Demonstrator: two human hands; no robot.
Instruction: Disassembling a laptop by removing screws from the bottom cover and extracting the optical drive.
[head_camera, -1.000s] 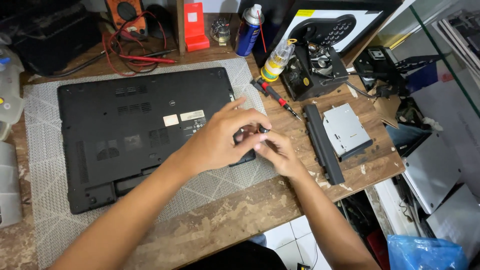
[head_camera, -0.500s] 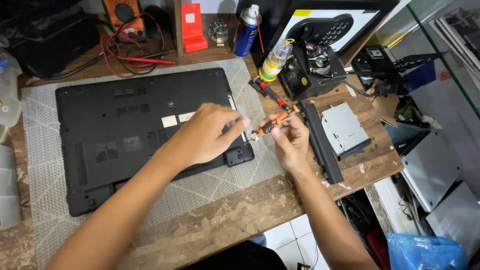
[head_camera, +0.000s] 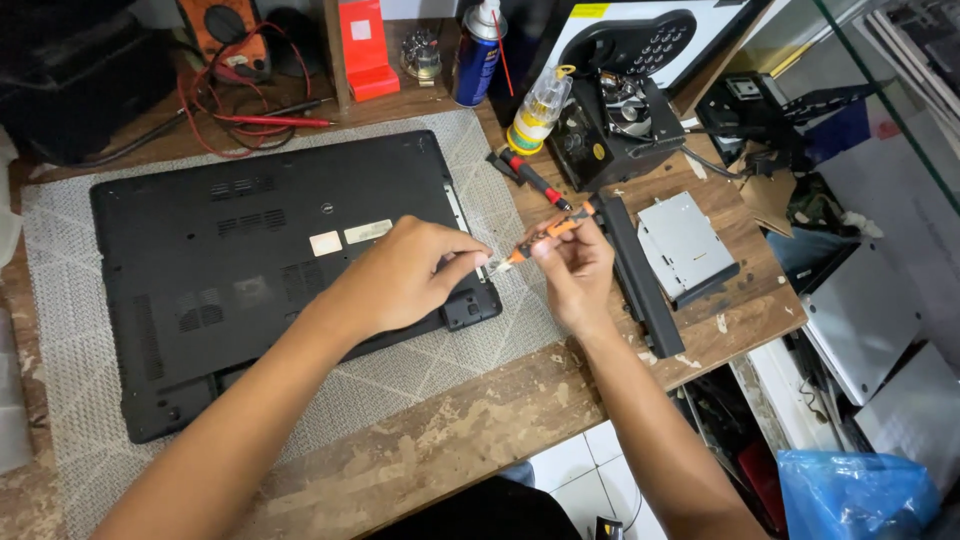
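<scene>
Far left, on the wooden worktop (head_camera: 420, 440): we find a grey mesh mat (head_camera: 70, 400), and on it a black laptop (head_camera: 200, 290) lying bottom side up, vents and two pale labels showing.

Behind the laptop, along the worktop's back edge: we note an orange multimeter (head_camera: 222, 30) with red and black leads (head_camera: 260, 115), a red plastic block (head_camera: 362, 45) and a blue spray can (head_camera: 478, 55).

Centre, over the laptop's right edge: our left hand (head_camera: 400, 275), fingers curled, thumb and forefinger pinched together at the metal tip of an orange screwdriver (head_camera: 545, 232). Whether something small sits between those fingertips we cannot tell.

Just to the right: our right hand (head_camera: 575, 275), fingers closed around the orange handle of that screwdriver. The tool lies nearly level between the two hands, tip toward the laptop's right edge, raised above the mat.

Behind the hands: we list a small clear bottle with yellow contents (head_camera: 538, 110), a second screwdriver with red and black grip (head_camera: 530, 180) lying flat, and a black boxy device (head_camera: 615, 130).

Right of the right hand: a long black strip (head_camera: 640, 280) lies on the worktop, and just beside it a silver optical drive (head_camera: 685, 245).

Far right, off the worktop's edge: we record grey panels (head_camera: 865, 320) and a blue plastic bag (head_camera: 850, 495) at the bottom corner.
</scene>
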